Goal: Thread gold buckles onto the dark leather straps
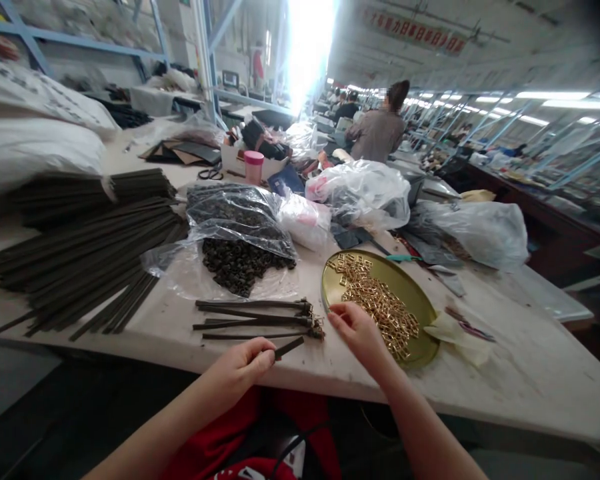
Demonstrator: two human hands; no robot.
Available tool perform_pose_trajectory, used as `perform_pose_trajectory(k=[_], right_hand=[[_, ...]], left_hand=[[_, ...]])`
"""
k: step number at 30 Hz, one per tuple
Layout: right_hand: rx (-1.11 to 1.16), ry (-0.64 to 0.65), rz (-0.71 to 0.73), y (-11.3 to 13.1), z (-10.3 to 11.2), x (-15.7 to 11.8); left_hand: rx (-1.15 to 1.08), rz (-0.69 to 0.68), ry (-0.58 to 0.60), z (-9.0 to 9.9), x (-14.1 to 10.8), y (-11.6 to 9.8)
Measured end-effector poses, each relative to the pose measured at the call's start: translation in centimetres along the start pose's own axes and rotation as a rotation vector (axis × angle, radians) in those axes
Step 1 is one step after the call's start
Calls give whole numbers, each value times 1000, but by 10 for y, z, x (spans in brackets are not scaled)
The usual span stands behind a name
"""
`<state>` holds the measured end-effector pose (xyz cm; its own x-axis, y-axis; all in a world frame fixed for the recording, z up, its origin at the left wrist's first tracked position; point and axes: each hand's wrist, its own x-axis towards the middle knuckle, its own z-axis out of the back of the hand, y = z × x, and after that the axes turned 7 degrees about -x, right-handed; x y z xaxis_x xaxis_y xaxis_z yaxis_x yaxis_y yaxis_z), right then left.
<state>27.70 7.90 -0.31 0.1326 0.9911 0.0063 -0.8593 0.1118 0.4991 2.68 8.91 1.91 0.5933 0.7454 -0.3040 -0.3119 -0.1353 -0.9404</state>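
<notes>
A short end of a dark strap [291, 347] sticks out between the thumb and fingers of my left hand [247, 363], near the table's front edge. My right hand [354, 327] is over the left rim of a round gold-coloured tray [427, 347], its fingertips pinched together. Whether something small is between them is hidden. Many small gold metal buckles [383, 310] lie heaped in the tray. Just beyond my left hand lie several dark straps [250, 320], with gold hardware [317, 327] at their right ends.
Bundles of long dark strips [90, 247] cover the left side. A clear plastic bag [240, 220] spills small black pieces [245, 263]. Behind are a pink cup [253, 167], scissors [211, 174] and plastic bags [365, 190]. Another person [380, 130] is farther back.
</notes>
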Motion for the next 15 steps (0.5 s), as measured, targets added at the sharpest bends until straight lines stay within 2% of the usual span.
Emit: perform_pose_trajectory(k=[1,4,7,9,12,14,15], right_hand=[[-282,-42,-43,-15,8,15],[-461,-34,-104,-48,18,52],[-487,10,-110,-63,12,69],[-484,21,-99,-68,8,73],[-442,1,-79,-66,9,71],[-397,-32,-56,-56,12,63],[-304,-49,-38,-48,14,57]], left_hand=[[-44,27,-9,-1,4,0],[-207,136,1,-8,17,-1],[-370,287,36,-14,25,-3],[-463,330,49,-16,27,-5],[-532,320,64,-19,26,-9],[-552,308,68,-20,24,-10],[-561,291,59,-20,23,-11]])
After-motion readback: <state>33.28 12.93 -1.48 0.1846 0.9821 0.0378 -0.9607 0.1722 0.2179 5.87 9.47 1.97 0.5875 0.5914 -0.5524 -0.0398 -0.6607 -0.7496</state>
